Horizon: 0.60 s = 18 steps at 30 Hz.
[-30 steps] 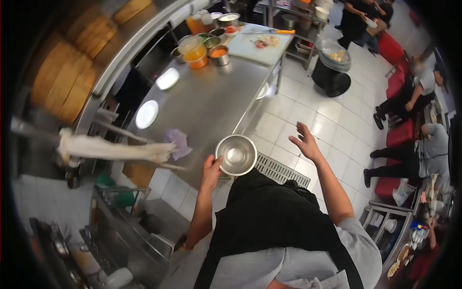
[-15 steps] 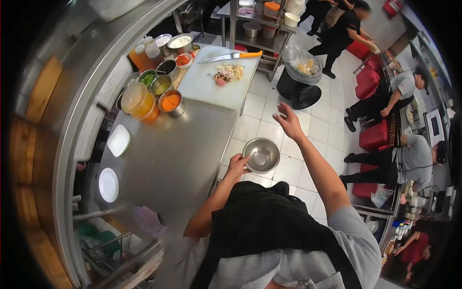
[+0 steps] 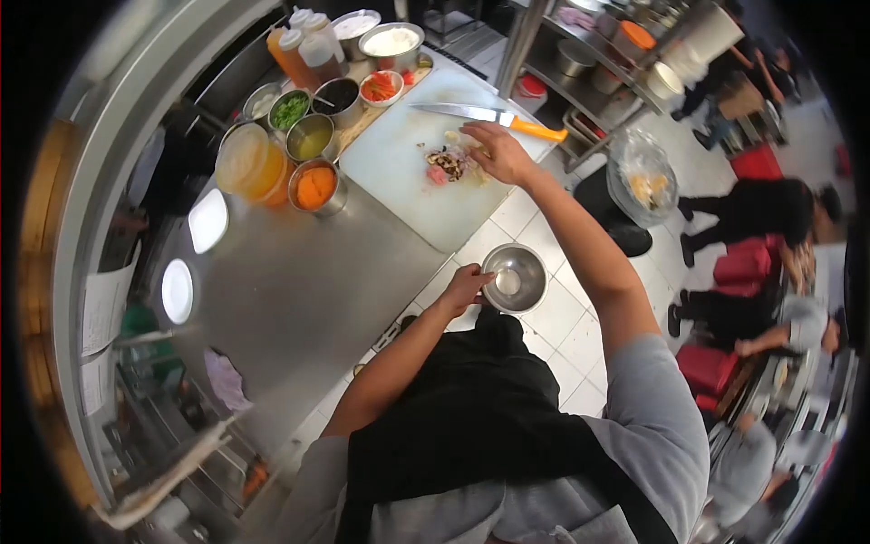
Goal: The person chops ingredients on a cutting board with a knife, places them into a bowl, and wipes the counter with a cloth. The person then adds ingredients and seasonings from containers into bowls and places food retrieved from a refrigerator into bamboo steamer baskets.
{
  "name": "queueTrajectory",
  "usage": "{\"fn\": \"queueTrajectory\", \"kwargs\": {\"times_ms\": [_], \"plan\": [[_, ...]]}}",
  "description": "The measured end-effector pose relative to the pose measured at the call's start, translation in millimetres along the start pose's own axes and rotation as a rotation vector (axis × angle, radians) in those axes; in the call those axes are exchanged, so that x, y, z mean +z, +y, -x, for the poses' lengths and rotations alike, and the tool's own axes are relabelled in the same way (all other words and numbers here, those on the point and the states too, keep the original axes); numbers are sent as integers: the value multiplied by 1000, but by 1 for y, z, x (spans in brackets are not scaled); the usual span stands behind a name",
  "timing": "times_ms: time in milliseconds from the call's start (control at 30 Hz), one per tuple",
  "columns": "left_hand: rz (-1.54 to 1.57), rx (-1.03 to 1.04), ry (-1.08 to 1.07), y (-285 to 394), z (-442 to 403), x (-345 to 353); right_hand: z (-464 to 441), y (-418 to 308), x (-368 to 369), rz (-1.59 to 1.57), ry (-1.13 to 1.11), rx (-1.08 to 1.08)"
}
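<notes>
My left hand (image 3: 466,289) grips the rim of a small steel mixing bowl (image 3: 531,292), held off the counter's edge above the floor; no food shows in it. Over the white cutting board (image 3: 390,186), my right hand (image 3: 500,154) reaches down with fingers apart and slightly bent. Its fingertips are at the pale side of a pile of chopped food (image 3: 441,167), with pink, dark and whitish bits. Whether they touch it I cannot tell. Behind that hand lies a knife (image 3: 538,130) with a yellow handle, its blade pointing left.
Steel pots of sauce and chopped greens (image 3: 291,110), a pot of orange food (image 3: 316,185) and squeeze bottles (image 3: 313,50) line the board's left. Two white dishes (image 3: 178,291) and a cloth (image 3: 227,381) lie on the steel counter (image 3: 272,290). A lined bin (image 3: 642,177) stands right; other people work beyond.
My right hand has moved from the air beside the counter to the chopped food on the board. My left hand still holds the bowl. The view has shifted and turned.
</notes>
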<state>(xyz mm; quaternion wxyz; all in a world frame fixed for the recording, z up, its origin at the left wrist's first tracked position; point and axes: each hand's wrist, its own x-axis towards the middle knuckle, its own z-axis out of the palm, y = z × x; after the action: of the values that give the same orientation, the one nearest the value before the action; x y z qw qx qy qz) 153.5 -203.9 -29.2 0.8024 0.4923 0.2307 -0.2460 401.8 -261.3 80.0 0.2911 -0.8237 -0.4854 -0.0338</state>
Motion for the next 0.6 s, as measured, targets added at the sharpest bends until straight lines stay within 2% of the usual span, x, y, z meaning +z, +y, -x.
{"fn": "queueTrajectory", "kwargs": {"times_ms": [167, 267, 400, 500, 600], "plan": [[131, 2, 112, 2, -33, 23, -53, 47, 22, -87, -267, -357], [267, 61, 191, -6, -57, 38, -58, 69, 33, -185, -309, -514], [370, 117, 289, 4, -74, 56, -37, 78, 16, -249, -331, -505], [420, 129, 368, 10, -83, 62, -9, 79, 10, -333, -234, -401], [454, 164, 418, 10, -90, 65, 19, 75, 10, -391, -239, -326]]}}
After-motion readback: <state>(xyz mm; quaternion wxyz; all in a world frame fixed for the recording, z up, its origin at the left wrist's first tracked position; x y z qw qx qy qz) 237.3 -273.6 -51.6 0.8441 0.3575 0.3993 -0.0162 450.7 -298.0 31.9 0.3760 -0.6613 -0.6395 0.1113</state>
